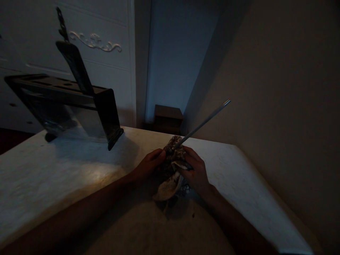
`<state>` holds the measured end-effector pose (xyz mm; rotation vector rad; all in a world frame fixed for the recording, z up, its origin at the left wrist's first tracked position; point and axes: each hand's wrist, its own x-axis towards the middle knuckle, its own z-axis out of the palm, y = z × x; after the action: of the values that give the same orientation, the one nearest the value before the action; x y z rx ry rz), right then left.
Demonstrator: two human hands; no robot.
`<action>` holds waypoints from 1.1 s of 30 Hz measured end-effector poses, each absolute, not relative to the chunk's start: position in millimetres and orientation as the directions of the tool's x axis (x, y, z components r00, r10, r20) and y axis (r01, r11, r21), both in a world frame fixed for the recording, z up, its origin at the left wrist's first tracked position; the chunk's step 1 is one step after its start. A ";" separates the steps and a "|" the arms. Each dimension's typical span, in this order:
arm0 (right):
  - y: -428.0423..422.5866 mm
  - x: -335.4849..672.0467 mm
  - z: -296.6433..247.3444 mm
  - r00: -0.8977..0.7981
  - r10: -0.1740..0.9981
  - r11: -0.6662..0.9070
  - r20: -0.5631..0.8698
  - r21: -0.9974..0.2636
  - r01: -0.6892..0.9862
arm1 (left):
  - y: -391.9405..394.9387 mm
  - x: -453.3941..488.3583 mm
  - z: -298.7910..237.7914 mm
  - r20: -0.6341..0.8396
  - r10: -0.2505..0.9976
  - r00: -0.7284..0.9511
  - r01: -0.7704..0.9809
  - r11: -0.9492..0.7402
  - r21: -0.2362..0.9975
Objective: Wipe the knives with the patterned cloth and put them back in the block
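2 hands [195, 173] on cloth [170, 186] and rod [204, 122]

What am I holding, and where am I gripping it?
The left hand and right hand grip a patterned cloth bunched around the lower end of a thin metal rod; its handle is hidden.

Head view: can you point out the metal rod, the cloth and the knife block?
metal rod [205, 123], head view, on the bare shaft about midway along.
cloth [170, 186], head view, on the pale lower fold.
knife block [107, 113], head view, on its dark end panel.
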<state>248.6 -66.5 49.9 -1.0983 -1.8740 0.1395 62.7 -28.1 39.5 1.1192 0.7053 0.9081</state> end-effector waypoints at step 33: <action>-69.0 247.8 52.4 -0.106 0.721 0.530 0.685 -0.446 0.722 | -18.0 56.8 40.6 0.032 0.963 0.269 -0.083 -0.010 0.997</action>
<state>247.8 -69.0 52.4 -1.1937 -1.8298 -0.0017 56.8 -18.0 40.6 1.2828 0.9389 1.0583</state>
